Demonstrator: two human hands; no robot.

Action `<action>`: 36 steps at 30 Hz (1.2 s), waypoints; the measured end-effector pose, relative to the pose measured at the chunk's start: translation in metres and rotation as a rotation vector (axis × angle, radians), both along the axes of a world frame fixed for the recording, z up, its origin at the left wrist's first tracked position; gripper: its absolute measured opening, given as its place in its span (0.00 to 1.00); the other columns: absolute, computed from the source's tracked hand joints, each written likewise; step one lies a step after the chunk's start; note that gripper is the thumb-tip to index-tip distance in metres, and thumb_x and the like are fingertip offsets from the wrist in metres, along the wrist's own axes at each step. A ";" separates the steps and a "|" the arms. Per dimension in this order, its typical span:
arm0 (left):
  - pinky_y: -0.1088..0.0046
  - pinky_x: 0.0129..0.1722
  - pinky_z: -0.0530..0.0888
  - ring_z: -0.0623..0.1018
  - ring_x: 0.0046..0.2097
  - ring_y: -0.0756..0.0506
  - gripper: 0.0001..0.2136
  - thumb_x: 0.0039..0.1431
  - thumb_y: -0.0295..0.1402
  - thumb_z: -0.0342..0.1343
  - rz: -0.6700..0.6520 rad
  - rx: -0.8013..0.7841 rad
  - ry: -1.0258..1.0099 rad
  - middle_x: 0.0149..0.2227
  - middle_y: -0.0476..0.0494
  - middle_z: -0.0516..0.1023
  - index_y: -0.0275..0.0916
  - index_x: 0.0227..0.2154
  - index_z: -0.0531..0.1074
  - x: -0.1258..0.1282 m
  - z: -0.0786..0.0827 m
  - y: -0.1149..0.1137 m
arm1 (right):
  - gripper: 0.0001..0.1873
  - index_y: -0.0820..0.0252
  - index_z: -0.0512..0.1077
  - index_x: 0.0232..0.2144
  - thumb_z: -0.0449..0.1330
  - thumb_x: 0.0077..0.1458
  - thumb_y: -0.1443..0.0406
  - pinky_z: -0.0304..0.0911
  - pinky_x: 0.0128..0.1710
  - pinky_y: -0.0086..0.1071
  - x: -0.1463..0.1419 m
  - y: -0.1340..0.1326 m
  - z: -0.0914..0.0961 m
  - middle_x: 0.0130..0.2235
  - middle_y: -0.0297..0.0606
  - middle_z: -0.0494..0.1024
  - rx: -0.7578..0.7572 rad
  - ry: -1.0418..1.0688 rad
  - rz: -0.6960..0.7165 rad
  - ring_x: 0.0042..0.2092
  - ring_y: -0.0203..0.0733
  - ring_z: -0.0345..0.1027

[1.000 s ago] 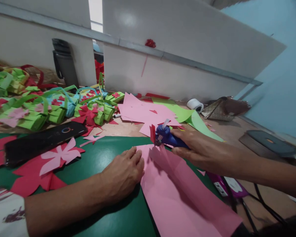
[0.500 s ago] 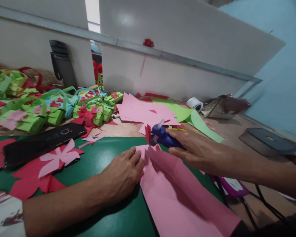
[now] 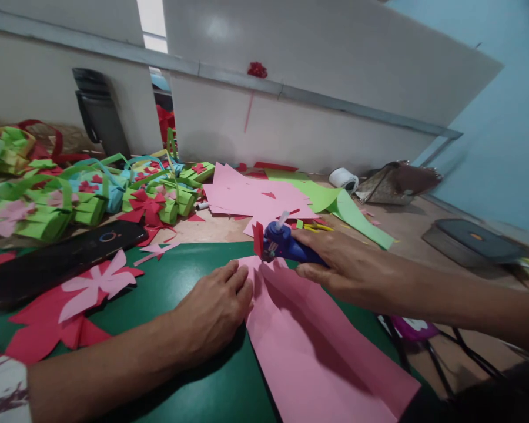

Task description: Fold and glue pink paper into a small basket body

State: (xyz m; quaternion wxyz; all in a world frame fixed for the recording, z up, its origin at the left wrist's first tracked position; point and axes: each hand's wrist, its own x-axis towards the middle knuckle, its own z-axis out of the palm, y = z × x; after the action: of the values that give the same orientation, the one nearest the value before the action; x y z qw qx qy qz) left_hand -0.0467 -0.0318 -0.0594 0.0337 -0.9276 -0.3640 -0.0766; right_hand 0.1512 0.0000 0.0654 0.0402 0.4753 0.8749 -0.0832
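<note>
My right hand [image 3: 348,264] is wrapped round the handle of a blue glue gun [image 3: 286,241]. A pale translucent glue stick [image 3: 283,220] pokes up from it, and a red piece shows at its left side. The gun's tip is low over the far end of a folded pink paper sheet [image 3: 308,346], so I cannot tell whether it touches. At that sheet's far left corner, the curled fingers of my left hand [image 3: 218,311] grip and press the edge. The pink sheet lies lengthwise towards me, its right side raised in a fold.
Beneath the work lies a green board [image 3: 189,270]. On the left are a black phone [image 3: 66,258], paper flowers [image 3: 97,282] and several small green paper baskets [image 3: 53,205]. Pink sheets [image 3: 251,194], a white roll [image 3: 342,179] and a lidded container [image 3: 471,241] stand farther back.
The whole view has shifted slightly, so things sit a little farther left. Both hands, the glue gun and the pink sheet keep nearly the same positions relative to each other.
</note>
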 end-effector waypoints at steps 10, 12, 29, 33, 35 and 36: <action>0.57 0.56 0.64 0.68 0.53 0.38 0.12 0.61 0.26 0.45 -0.012 0.029 0.045 0.48 0.32 0.71 0.29 0.46 0.68 0.000 0.001 0.000 | 0.17 0.59 0.69 0.43 0.49 0.55 0.58 0.64 0.36 0.40 0.008 -0.014 0.001 0.44 0.47 0.75 -0.007 0.003 -0.054 0.41 0.52 0.70; 0.57 0.56 0.64 0.67 0.53 0.38 0.13 0.61 0.26 0.46 -0.006 0.039 0.051 0.48 0.32 0.71 0.29 0.46 0.67 0.000 0.001 0.000 | 0.16 0.58 0.70 0.41 0.49 0.55 0.58 0.64 0.35 0.40 0.009 -0.016 0.002 0.42 0.46 0.76 -0.013 0.011 -0.056 0.41 0.52 0.70; 0.57 0.55 0.66 0.68 0.53 0.37 0.13 0.64 0.28 0.41 -0.012 0.052 0.012 0.46 0.33 0.71 0.29 0.43 0.69 -0.001 -0.002 0.000 | 0.15 0.58 0.70 0.42 0.50 0.56 0.60 0.64 0.31 0.33 0.020 -0.030 0.007 0.36 0.40 0.77 0.105 0.107 0.009 0.36 0.46 0.71; 0.57 0.51 0.69 0.69 0.50 0.37 0.13 0.64 0.28 0.41 -0.011 0.054 -0.014 0.44 0.35 0.73 0.31 0.41 0.70 -0.001 0.000 0.000 | 0.16 0.62 0.67 0.45 0.49 0.57 0.61 0.63 0.33 0.35 0.028 -0.028 0.024 0.39 0.43 0.76 0.345 0.114 -0.005 0.37 0.46 0.70; 0.57 0.50 0.70 0.70 0.49 0.38 0.12 0.64 0.28 0.42 -0.012 0.063 -0.011 0.44 0.35 0.73 0.31 0.41 0.70 -0.001 0.001 0.001 | 0.21 0.64 0.62 0.52 0.49 0.57 0.63 0.64 0.33 0.36 0.038 -0.023 0.025 0.43 0.46 0.75 0.489 0.054 0.000 0.39 0.48 0.70; 0.58 0.50 0.70 0.70 0.49 0.38 0.12 0.63 0.28 0.42 -0.018 0.066 -0.002 0.44 0.35 0.73 0.32 0.41 0.70 -0.001 0.001 0.002 | 0.24 0.65 0.59 0.55 0.49 0.57 0.63 0.64 0.32 0.36 0.044 -0.020 0.022 0.44 0.47 0.75 0.554 -0.014 -0.011 0.39 0.50 0.71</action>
State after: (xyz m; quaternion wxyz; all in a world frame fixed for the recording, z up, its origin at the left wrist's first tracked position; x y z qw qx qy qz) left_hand -0.0478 -0.0302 -0.0586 0.0634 -0.9292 -0.3528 -0.0897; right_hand 0.1956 -0.0202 0.0871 -0.0859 0.4736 0.8614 0.1623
